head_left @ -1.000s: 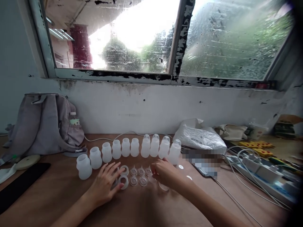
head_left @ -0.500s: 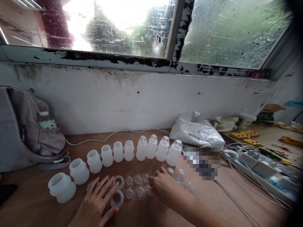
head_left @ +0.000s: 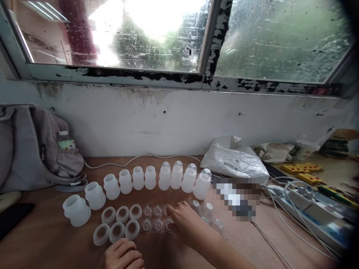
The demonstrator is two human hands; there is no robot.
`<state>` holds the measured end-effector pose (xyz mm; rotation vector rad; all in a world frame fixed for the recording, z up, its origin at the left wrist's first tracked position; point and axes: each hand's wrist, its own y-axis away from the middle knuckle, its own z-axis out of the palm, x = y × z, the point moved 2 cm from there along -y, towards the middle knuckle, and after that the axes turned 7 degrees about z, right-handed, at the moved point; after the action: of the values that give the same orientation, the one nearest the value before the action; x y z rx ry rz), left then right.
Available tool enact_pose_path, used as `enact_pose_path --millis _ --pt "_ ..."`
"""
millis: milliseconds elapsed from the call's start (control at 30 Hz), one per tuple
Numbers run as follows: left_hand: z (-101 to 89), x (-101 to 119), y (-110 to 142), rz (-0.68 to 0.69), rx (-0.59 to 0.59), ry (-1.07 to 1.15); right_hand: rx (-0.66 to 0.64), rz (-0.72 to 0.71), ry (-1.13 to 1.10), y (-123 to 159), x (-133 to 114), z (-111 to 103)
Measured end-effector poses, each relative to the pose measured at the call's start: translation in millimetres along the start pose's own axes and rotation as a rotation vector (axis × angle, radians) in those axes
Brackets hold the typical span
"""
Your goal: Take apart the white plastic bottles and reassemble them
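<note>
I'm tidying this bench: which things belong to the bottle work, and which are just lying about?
Apparently bottle work:
open white bottles
capped bottles
pale rings
clear teats, some by the right hand
clear domed caps

Apparently lying about:
grey backpack
drink bottle
silvery package
power strip
yellow pieces

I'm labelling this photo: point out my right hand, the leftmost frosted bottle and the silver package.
Right hand (head_left: 185, 219), head view: back of hand.
Leftmost frosted bottle (head_left: 77, 214), head view: front of its body.
Silver package (head_left: 240, 163), head view: upper surface.
</note>
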<state>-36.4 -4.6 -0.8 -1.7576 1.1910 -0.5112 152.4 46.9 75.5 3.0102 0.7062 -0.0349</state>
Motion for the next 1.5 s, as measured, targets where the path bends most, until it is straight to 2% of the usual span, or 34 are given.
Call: enact_pose_path --millis 200,400,567,667,767,967,1100,1167,1333,1400,1500 --pt "2.1 17 -8 -0.083 -0.157 0.001 0.071 -0.034 -0.159 18 6 -32" --pt "-17.2 23 -21 -0.168 -0.222 -0.031 0.114 -0.059 -0.168 26 6 -44" --pt "-37.0 -1 -5 -0.237 -0.254 -0.176 0.192 -0.059 -0.156 27 6 -41" --pt "-48.7 -20 7 -0.361 -0.261 -0.279 0.232 -0.047 -0.169 26 7 -38" --pt "-56.5 -31 11 -0.444 -0.295 -0.256 0.268 -0.052 -0.178 22 11 -37" --pt "-48.9 -31 9 -0.342 -0.501 -0.164 0.457 -0.018 -0.198 10 24 -29" --pt "-37.2 -35 18 -0.262 -0.486 -0.230 0.707 0.076 -0.180 -10 27 -23" --pt "-34.3 -38 23 -0.253 -0.484 -0.261 0.775 0.148 -0.106 -27 26 -21" --pt "-37.4 -40 24 -0.285 -0.478 -0.331 0.749 0.183 0.035 -65 28 -22" --pt "-39.2 -39 23 -0.310 -0.479 -0.351 0.711 0.187 0.013 -69 30 -22" --pt "-41.0 -37 20 -0.350 -0.477 -0.377 0.670 0.138 -0.085 -58 28 -20"
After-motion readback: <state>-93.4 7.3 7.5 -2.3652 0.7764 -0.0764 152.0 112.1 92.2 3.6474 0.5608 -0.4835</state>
